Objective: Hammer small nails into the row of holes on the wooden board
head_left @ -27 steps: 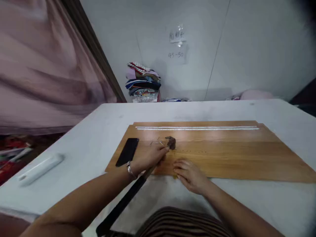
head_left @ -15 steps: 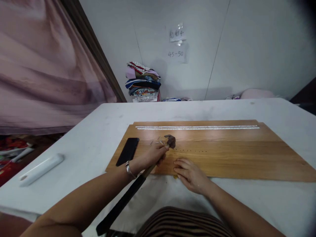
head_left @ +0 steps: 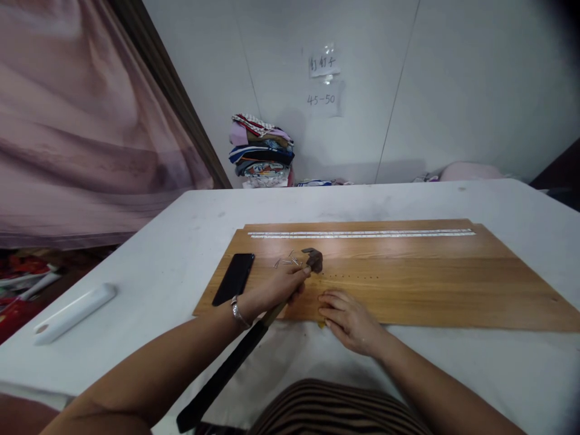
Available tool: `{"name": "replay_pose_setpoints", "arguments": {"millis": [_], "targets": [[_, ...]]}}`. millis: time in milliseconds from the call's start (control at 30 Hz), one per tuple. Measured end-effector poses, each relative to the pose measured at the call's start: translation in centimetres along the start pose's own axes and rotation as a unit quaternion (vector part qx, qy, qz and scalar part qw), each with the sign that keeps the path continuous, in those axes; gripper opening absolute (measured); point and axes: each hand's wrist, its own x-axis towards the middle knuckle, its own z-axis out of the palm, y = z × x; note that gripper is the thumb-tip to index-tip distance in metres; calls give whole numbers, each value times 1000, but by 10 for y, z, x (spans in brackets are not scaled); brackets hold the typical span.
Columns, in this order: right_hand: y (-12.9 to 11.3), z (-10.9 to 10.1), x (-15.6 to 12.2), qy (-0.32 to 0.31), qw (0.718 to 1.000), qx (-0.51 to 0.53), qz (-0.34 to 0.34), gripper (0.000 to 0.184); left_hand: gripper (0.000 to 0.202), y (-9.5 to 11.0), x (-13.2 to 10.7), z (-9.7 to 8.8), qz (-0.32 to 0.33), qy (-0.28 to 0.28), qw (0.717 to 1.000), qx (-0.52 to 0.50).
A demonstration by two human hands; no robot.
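Note:
My left hand [head_left: 284,285] is wrapped round the shaft of a claw hammer [head_left: 314,260], close beneath its rusty head. The head is low over the wooden board [head_left: 435,284], and the black grip slants back toward my body. At the board's front edge lies my right hand [head_left: 347,320], its fingers stretched out and holding nothing. Loose nails [head_left: 290,261] lie just left of the hammer head. A row of small dark nail heads [head_left: 357,277] runs along the board to the right of it.
A black phone [head_left: 234,279] rests on the board's left end. Two white measuring strips [head_left: 362,234] run along its far side. On the white table [head_left: 149,266] lies a white plastic object [head_left: 75,314]. Folded clothes [head_left: 263,151] are stacked by the wall, and a pink curtain [head_left: 90,133] hangs left.
Both hands and the hammer stay practically in place. Only the camera view has shifted very slightly.

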Motion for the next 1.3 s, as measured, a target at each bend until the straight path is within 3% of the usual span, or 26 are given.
{"name": "replay_pose_setpoints", "arguments": {"millis": [333,700,1000,1300], "targets": [[0,1,-1,-2,1000,0,6,30,40,-5,1,2,-4,-1,1000,9],[1,2,-1,-5,1000,-3,4,30,42,6,-3,-4,7,-6,1000,2],[1,1,0,-8,1000,4,5,30,43,-3,-1,0,6,-10,1000,19],[0,1,-1,-14,1000,0,9,29,43,8,-5,-3,14,-12,1000,-1]]}}
